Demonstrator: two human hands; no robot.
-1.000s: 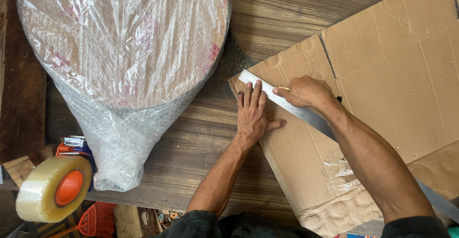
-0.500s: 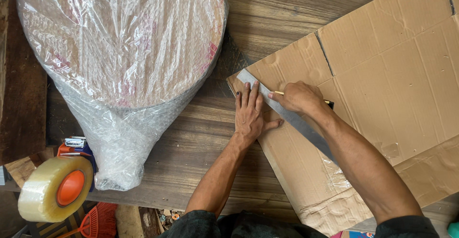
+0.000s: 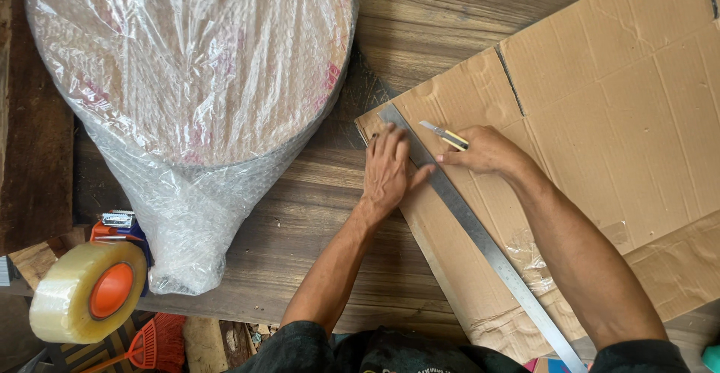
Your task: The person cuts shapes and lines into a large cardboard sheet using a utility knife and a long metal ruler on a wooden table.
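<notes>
A flattened brown cardboard sheet (image 3: 600, 118) lies on the wooden table (image 3: 300, 223). A long metal ruler (image 3: 480, 238) rests diagonally across the sheet's left part. My left hand (image 3: 386, 170) presses flat on the ruler's upper end, fingers spread. My right hand (image 3: 487, 150) sits just right of the ruler and grips a small utility knife (image 3: 444, 134) with a yellow handle, its blade pointing up-left along the ruler's edge.
A big roll of bubble wrap (image 3: 187, 88) fills the table's upper left. A roll of clear packing tape (image 3: 86, 292) with an orange core sits at the lower left beside a tape dispenser (image 3: 112, 227). An orange rake-like tool (image 3: 146, 347) lies below the table edge.
My right hand has shifted, and the knife now shows with its blade extended toward the ruler's upper end. The left hand stays pressed on the ruler.
</notes>
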